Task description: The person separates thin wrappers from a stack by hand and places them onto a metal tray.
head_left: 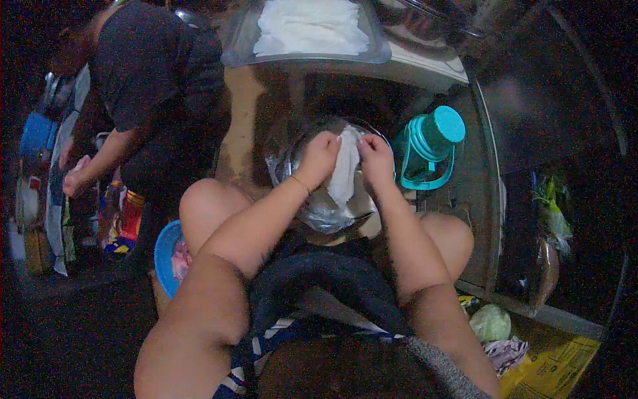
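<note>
Between my two hands hangs a limp white strip [343, 169], pale and floury-looking; I cannot make out what it is. My left hand [319, 161] pinches its upper left edge, while my right hand [377, 159] pinches the upper right edge. Below the strip, between my knees, sits a round bowl [304, 143] with clear plastic [325, 218] at its near side. The bowl's contents are mostly hidden by my hands and the strip. Beyond it, a large tray [306, 60] holds several flat white pieces [312, 28] laid side by side.
A teal jug [428, 149] stands right of the bowl. By my left knee is a blue basin [161, 256] with pink, meat-like pieces [181, 259]. Another person [156, 73] works at the left. A pale green cabbage [490, 323] lies at lower right beside yellow packaging [551, 366].
</note>
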Demonstrator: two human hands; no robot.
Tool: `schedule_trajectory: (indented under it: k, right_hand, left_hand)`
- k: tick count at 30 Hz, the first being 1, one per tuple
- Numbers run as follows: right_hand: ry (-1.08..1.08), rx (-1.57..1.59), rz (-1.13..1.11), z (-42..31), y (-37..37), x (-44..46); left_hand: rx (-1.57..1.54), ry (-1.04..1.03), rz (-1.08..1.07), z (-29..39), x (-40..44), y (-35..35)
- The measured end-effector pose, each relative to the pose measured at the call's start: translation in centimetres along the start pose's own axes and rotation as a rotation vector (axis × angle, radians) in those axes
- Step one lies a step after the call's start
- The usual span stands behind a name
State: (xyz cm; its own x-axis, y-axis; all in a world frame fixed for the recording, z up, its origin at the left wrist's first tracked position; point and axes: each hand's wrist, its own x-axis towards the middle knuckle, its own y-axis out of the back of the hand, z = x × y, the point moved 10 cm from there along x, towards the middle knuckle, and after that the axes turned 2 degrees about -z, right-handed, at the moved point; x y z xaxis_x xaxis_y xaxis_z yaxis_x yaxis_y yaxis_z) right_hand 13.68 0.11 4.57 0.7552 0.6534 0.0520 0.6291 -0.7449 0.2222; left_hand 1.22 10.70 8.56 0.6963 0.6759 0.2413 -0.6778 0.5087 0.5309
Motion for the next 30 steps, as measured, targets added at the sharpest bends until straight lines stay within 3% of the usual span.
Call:
schedule_trajectory:
  k: [3, 5, 7, 11, 17, 26, 30]
  right_hand:
    - [-0.152, 0.123, -0.06, 3.7, -0.4, 1.2]
    - [-0.234, 0.204, -0.095, 5.1, -1.0, 1.2]
    - [-0.298, 0.234, -0.092, 4.3, -1.1, 0.6]
    - [0.015, -0.078, 0.01, 0.0, -0.9, 0.2]
    - [-0.091, 0.158, -0.009, 4.4, -0.9, 1.9]
    - [-0.15, 0.579, -0.102, 4.7, -1.5, 2.3]
    - [-0.15, 0.516, -0.115, 4.4, -1.3, 2.5]
  left_hand:
    - [0.046, -0.009, -0.016, -1.1, 0.1, -0.2]
    - [-0.029, 0.157, -0.069, -0.1, 0.0, 0.2]
    - [-0.041, 0.163, -0.069, -0.9, -0.1, -0.4]
    - [-0.07, 0.167, -0.116, 0.1, -0.5, -0.9]
    - [-0.015, 0.052, -0.028, 0.0, 0.0, 0.3]
    - [-0.159, 0.16, -0.103, -1.2, 0.3, -0.5]
    - [-0.096, 0.088, -0.093, -0.5, 0.7, -0.1]
